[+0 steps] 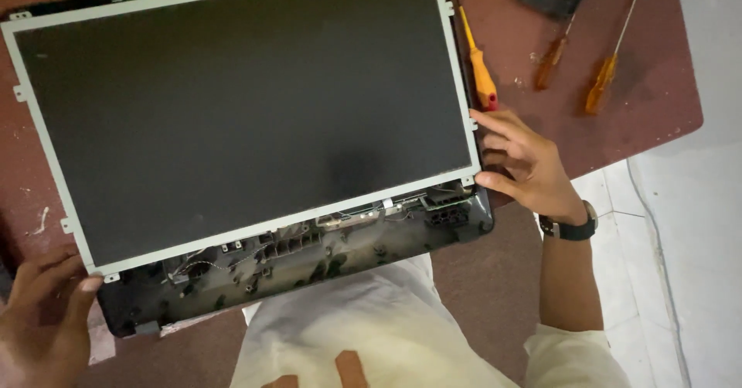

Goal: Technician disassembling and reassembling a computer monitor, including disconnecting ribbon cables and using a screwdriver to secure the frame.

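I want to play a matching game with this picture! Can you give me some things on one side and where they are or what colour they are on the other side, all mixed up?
Things:
1. screen panel
2. wristwatch
3. yellow screwdriver
4. left hand

Places:
A. at the panel's lower left corner
B. lying along the panel's right edge
C. on the arm of the right hand
D. big, dark, with a pale metal frame, in the middle of the brown table

Pairs: 1-D, 2-C, 3-B, 4-A
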